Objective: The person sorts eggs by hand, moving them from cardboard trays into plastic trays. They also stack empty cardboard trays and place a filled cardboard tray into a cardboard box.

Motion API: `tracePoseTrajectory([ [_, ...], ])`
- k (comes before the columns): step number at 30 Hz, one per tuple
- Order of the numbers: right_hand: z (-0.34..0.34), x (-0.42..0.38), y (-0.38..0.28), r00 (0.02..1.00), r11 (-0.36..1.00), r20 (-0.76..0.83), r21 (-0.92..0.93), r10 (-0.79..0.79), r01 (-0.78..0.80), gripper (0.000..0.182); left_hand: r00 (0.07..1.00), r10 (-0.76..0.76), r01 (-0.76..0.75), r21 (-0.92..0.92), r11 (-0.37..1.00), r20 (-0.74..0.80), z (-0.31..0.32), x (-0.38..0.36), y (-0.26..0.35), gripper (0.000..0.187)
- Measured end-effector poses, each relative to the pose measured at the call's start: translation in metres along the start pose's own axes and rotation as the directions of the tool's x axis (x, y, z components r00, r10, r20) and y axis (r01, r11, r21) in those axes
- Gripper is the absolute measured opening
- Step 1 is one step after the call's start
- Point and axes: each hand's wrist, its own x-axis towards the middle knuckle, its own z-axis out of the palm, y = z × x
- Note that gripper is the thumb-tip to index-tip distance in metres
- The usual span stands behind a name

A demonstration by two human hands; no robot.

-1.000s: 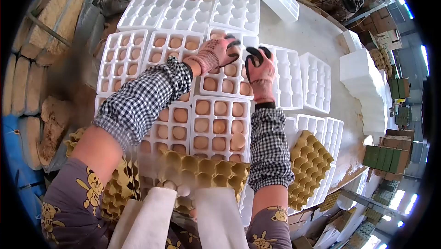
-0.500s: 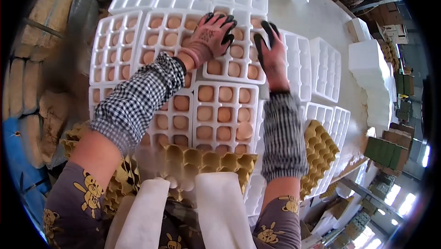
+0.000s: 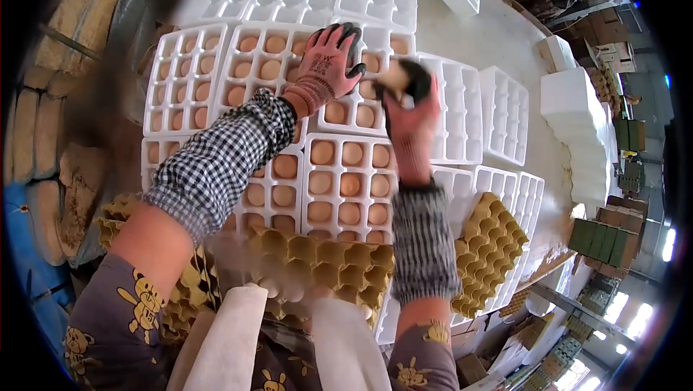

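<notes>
Right hand (image 3: 417,115): upper centre of the frame, right of the midline, in a pink glove with dark fingertips. Its grip is narrow, thumb and fingers closed about a pale brown egg (image 3: 393,79). The egg sits at the fingertips, up and to the left of the palm, above the right-hand side of the upper foam tray (image 3: 351,129). It is blurred, so its long axis cannot be told with certainty, nor whether it touches the tray.

Governing relation: the egg lies on the side of the right hand that faces the left hand (image 3: 328,66) — the left thumb points towards it, near but apart. The right hand is the nearer one, being the hand that holds it.

Pose: the right forearm rises almost straight from the bottom of the frame, wrist below the fingers. The left forearm slants up from the lower left; its hand is palm down over the left part of the same tray, fingers pointing up and right. Whether the left hand holds anything beneath the palm cannot be told.

Surroundings: a lower foam tray (image 3: 336,168) with eggs in its cells at centre; a brown pulp tray (image 3: 491,254) at lower right.
</notes>
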Motion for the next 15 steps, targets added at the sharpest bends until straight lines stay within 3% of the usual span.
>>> tracePoseTrajectory([
  [1, 0.021, 0.028, 0.006, 0.995, 0.998, -0.086, -0.025, -0.057, 0.055, 0.052, 0.999, -0.014, 0.016, 0.025, 1.0, -0.051, -0.001, 0.001, -0.001, 0.073],
  [3, 0.052, 0.071, 0.035, 0.985, 0.951, -0.115, -0.295, -0.132, 0.093, 0.051, 0.998, -0.046, 0.046, -0.022, 0.999, -0.034, 0.009, 0.003, -0.008, 0.079],
  [4, 0.063, 0.084, 0.06, 0.986, 0.885, -0.025, -0.444, -0.165, 0.137, 0.041, 0.998, -0.06, 0.06, 0.013, 0.998, -0.015, 0.009, 0.003, -0.008, 0.079],
  [5, 0.078, 0.094, 0.091, 0.995, 0.817, 0.091, -0.576, 0.027, 0.031, 0.033, 0.997, -0.078, 0.077, 0.043, 0.996, 0.01, 0.008, 0.004, -0.007, 0.079],
  [6, 0.084, 0.093, 0.102, 0.981, 0.753, 0.111, -0.629, -0.157, 0.192, 0.033, 0.996, -0.071, 0.073, 0.038, 0.997, -0.046, 0.015, 0.004, -0.011, 0.076],
  [7, 0.079, 0.081, 0.106, 0.933, 0.652, 0.155, -0.678, -0.325, 0.34, 0.032, 0.995, -0.101, 0.101, 0.034, 0.994, 0.002, 0.015, 0.006, -0.012, 0.076],
  [8, 0.07, 0.068, 0.098, 0.977, 0.832, 0.138, -0.513, -0.161, 0.21, 0.032, 0.994, -0.097, 0.098, 0.022, 0.995, -0.05, 0.018, 0.006, -0.011, 0.072],
  [9, 0.061, 0.061, 0.081, 0.989, 0.946, 0.147, -0.321, 0.007, 0.041, 0.032, 0.993, -0.121, 0.121, -0.021, 0.992, 0.011, 0.019, 0.008, -0.012, 0.067],
  [10, 0.042, 0.04, 0.049, 0.976, 0.97, 0.169, -0.174, -0.14, 0.169, 0.03, 0.988, -0.075, 0.077, 0.008, 0.997, -0.135, 0.018, 0.003, -0.011, 0.057],
  [11, 0.025, 0.014, 0.023, 0.977, 0.984, 0.195, -0.135, -0.087, 0.115, 0.033, 0.956, 0.219, -0.222, 0.006, 0.975, -0.197, 0.02, 0.005, -0.032, 0.048],
  [12, 0.005, -0.016, -0.004, 0.971, 0.997, 0.236, 0.069, -0.03, 0.014, 0.043, 0.976, 0.192, -0.2, -0.075, 0.977, -0.099, 0.035, 0.016, -0.051, 0.049],
  [13, -0.018, -0.048, -0.034, 0.962, 0.999, 0.274, -0.046, 0.007, 0.006, 0.053, 0.985, 0.174, -0.171, -0.154, 0.973, 0.008, 0.041, 0.012, -0.061, 0.05],
  [14, -0.042, -0.082, -0.039, 0.954, 0.996, 0.298, -0.071, -0.039, 0.063, 0.06, 0.955, 0.135, -0.04, -0.338, 0.94, 0.262, -0.014, 0.003, -0.043, 0.051],
  [15, -0.064, -0.119, -0.049, 0.951, 0.987, 0.305, -0.159, 0.049, 0.0, 0.063, 0.861, 0.136, 0.127, -0.465, 0.876, 0.491, -0.079, -0.004, -0.023, 0.052],
])
